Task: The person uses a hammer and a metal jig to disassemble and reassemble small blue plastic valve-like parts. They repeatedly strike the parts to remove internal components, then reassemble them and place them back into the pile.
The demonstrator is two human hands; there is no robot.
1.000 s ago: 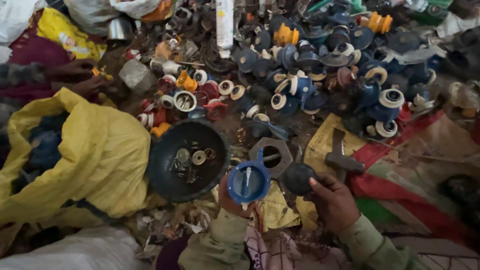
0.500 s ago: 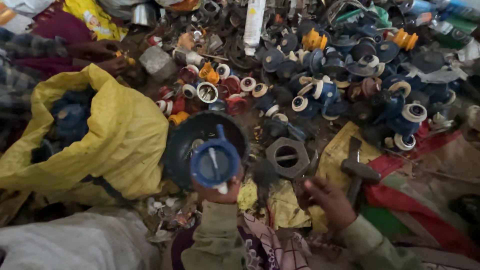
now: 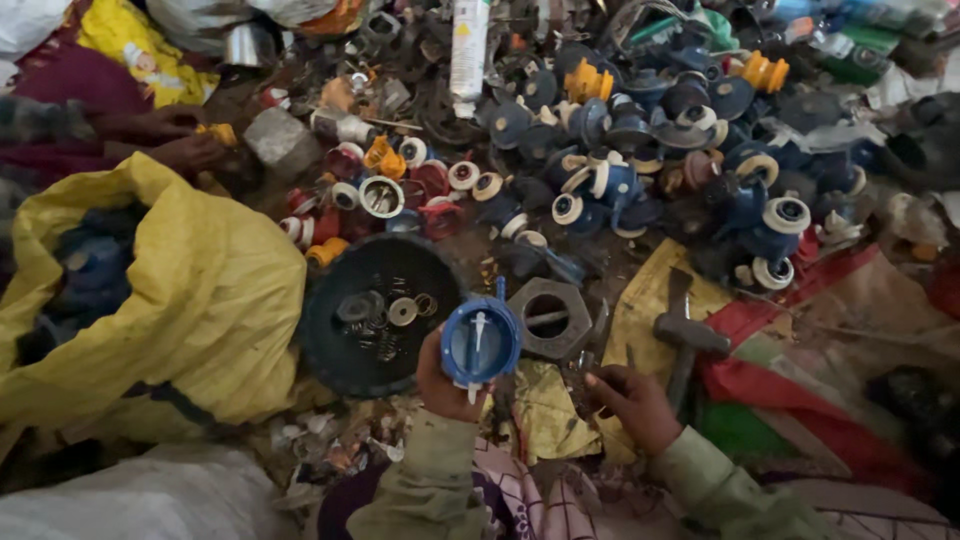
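Note:
My left hand (image 3: 445, 385) grips a round blue plastic valve part (image 3: 481, 340) with a white piece in its middle, held up just right of a black round dish (image 3: 330, 345) that holds small washers and springs. My right hand (image 3: 630, 400) rests low on a yellow cloth (image 3: 650, 300), fingers curled near a small dark piece; I cannot make out whether it grips it. A large grey hexagonal nut (image 3: 548, 317) lies between the two hands. A hammer (image 3: 685, 340) lies just right of my right hand.
A big pile of blue, white, red and orange valve parts (image 3: 650, 190) fills the far side. A yellow sack (image 3: 150, 300) with blue parts stands at left. Another person's hands (image 3: 165, 140) work at far left. A white sack (image 3: 140, 500) lies near left.
My left hand carried the blue valve part left over the black dish, then back to the right beside it. My right hand let go of a dark round piece and dropped lower.

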